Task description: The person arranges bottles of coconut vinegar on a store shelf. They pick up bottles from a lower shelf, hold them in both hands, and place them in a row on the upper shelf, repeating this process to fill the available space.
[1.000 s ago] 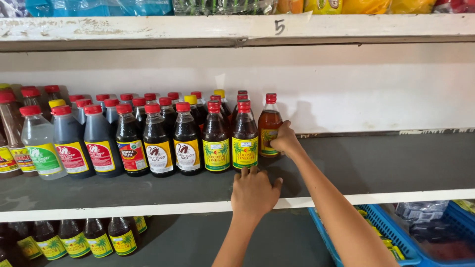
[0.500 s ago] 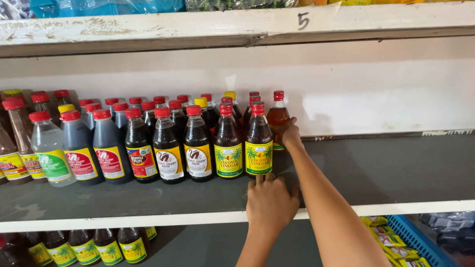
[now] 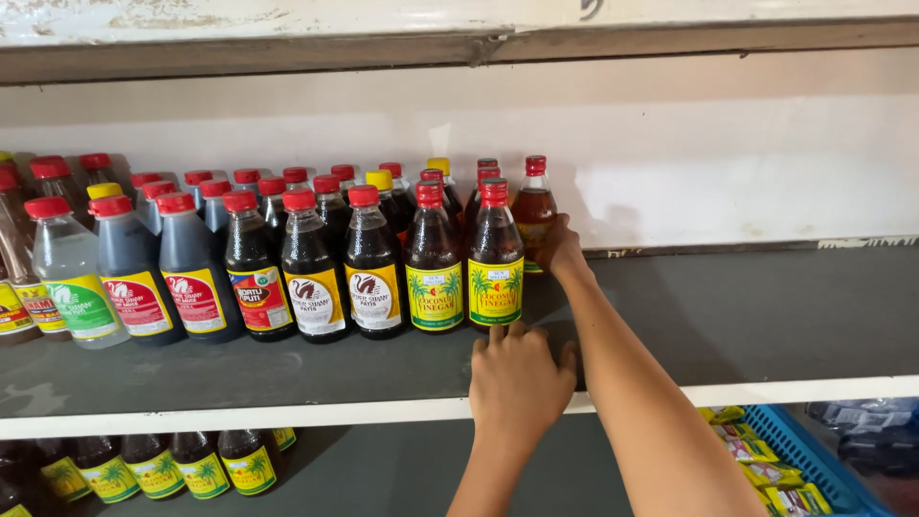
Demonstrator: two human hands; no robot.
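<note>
My right hand [image 3: 559, 245] reaches to the back of the grey shelf [image 3: 728, 316] and grips an amber bottle with a red cap [image 3: 532, 203] at the right end of the rows. My left hand [image 3: 518, 375] rests flat on the shelf's front, fingertips just below a dark bottle with a yellow palm-tree label [image 3: 495, 258]. A matching dark bottle [image 3: 434, 260] stands to its left.
Rows of red-capped dark sauce bottles [image 3: 311, 263] and a clear bottle [image 3: 72, 278] fill the shelf's left half. A lower shelf holds more dark bottles [image 3: 201, 464]. A blue basket [image 3: 799, 455] with yellow packets sits at the lower right. Another shelf board [image 3: 459, 43] runs overhead.
The view has shifted up and right. My right hand stays on the amber bottle at the back; my left hand stays flat on the shelf front.
</note>
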